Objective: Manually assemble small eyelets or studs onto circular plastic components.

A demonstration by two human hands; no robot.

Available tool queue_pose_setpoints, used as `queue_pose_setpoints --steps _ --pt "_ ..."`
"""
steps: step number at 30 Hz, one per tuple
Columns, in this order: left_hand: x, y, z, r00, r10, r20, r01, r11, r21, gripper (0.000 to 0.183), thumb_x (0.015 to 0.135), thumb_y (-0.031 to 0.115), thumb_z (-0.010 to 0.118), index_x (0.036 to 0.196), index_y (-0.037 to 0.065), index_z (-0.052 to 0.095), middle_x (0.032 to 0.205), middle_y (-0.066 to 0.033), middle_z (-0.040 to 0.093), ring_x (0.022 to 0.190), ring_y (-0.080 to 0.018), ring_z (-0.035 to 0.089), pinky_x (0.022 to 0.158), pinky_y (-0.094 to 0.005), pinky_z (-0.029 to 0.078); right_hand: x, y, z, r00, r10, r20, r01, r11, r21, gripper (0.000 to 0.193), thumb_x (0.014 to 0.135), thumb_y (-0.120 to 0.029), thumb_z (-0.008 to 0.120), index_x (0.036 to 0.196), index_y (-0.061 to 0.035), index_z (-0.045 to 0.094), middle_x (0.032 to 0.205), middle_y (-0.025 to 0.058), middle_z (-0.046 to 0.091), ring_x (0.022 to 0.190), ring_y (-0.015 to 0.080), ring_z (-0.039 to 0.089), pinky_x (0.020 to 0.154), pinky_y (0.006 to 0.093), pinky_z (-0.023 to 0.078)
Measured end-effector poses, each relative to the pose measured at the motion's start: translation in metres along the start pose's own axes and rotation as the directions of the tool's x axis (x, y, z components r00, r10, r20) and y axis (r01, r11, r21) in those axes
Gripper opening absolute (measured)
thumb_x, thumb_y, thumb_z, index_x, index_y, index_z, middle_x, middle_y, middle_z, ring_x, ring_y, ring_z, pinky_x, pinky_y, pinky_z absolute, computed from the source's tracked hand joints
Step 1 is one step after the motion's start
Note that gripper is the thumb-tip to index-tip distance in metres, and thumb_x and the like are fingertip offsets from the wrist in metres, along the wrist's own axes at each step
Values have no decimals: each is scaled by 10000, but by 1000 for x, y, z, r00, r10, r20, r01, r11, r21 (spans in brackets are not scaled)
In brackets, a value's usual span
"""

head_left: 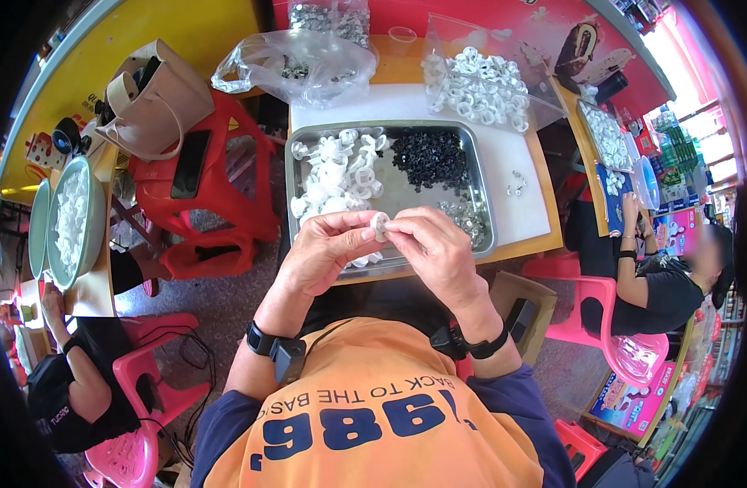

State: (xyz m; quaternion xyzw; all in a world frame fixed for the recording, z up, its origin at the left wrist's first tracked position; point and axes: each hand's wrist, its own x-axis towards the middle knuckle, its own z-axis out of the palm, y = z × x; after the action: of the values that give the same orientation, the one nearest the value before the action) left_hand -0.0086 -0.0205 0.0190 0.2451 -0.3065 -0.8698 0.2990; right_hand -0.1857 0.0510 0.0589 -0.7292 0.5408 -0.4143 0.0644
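Observation:
Over the near edge of a metal tray (402, 205), my left hand (329, 248) pinches a small round white plastic part (379, 225) between thumb and fingers. From the other side, the fingertips of my right hand (434, 248) are closed on the same part. Whether they hold a smaller piece against it, I cannot tell. Inside the tray lie white plastic parts (333, 179) on the left, a heap of small black pieces (430, 159) at the back right, and small clear or silvery pieces (465, 218) at the near right, partly behind my right hand.
Behind the tray sit a clear bag of white rings (479, 89) and a plastic bag of small metallic pieces (308, 69). A red stool (227, 154) bears a beige bag (158, 102) and a phone (191, 163). One person (658, 281) works at right, another (80, 382) at left beside a green basin (93, 236).

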Motion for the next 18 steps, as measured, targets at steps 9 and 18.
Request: queue_pose_setpoints --steps 9,18 --pt "3 -3 -3 998 69 -5 -69 991 -114 268 888 67 661 1139 -26 635 1067 -121 678 978 -202 667 884 -327 557 -3 -8 7 1000 -22 -13 21 999 -43 206 749 -67 759 938 -78 676 862 40 580 745 219 576 663 329 468" --pt "-1 4 3 999 -13 53 20 988 -152 272 901 85 649 1149 -26 630 1087 -124 674 993 -202 668 885 -324 562 0 -9 1 992 -41 -116 28 993 -114 324 706 -126 801 1005 -98 679 907 32 569 757 198 573 705 318 452"
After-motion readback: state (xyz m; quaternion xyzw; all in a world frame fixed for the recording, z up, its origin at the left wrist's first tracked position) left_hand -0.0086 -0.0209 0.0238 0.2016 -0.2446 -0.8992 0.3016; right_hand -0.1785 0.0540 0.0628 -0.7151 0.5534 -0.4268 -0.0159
